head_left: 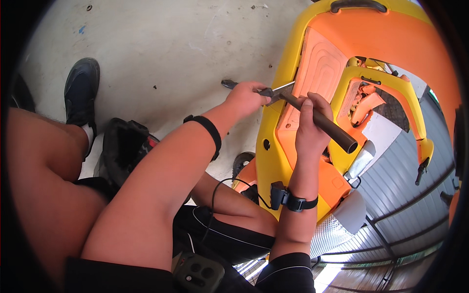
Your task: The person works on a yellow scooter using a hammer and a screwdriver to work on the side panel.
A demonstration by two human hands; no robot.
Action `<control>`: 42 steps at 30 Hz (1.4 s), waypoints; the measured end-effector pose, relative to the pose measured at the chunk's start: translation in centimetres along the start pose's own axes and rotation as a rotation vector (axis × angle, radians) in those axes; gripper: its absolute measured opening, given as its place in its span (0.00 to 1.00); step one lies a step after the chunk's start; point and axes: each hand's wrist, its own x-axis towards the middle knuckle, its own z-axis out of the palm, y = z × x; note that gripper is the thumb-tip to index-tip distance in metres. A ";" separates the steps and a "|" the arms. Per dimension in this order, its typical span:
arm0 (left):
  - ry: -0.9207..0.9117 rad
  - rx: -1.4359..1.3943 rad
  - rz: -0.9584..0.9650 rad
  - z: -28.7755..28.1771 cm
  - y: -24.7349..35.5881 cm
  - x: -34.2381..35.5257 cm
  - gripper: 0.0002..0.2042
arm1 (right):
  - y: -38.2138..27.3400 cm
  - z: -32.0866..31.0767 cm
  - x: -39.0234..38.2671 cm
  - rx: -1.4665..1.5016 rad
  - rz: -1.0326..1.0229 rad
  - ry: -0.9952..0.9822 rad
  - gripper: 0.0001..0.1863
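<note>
The screwdriver (284, 87) is near the middle of the view, its slim metal shaft slanting up to the right over the yellow rim of a yellow-and-orange vehicle body (271, 141); whether its tip touches the plastic I cannot tell. The left hand (246, 100) is closed around its black handle, fingers curled tight. The right hand (315, 119) is wrapped around a dark tubular tool (337, 132) (its near end shows a round, hollow-looking mouth), which slopes up to the left, its far end close to the screwdriver. A metal piece shows by that far end, too small to identify.

Just beyond the tools, the body's ridged orange panel (322, 63) lies inside the yellow rim, and a black grab handle (359, 5) sits at the top. To the right stands another yellow frame (413, 105) with orange parts. A silvery quilted sheet (332, 237) is below, near a ribbed metal surface (410, 171).

A black band (212, 133) circles the left forearm; a strapped black device (279, 195) sits on the right wrist. A dark phone-like device (199, 272) rests near the lap. Further left, a black shoe (83, 88) stands on the pale floor (161, 44).
</note>
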 end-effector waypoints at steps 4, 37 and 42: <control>-0.021 0.453 0.114 -1.7 5.4 1.2 0.19 | 0.5 1.0 0.7 -0.099 -0.132 0.011 0.09; 0.038 0.558 0.059 -11.1 7.7 0.4 0.22 | 3.6 3.3 0.7 -0.246 -0.343 0.099 0.08; 0.025 0.849 0.103 -9.1 8.8 -0.9 0.19 | 3.9 3.4 0.2 -0.310 -0.379 0.111 0.08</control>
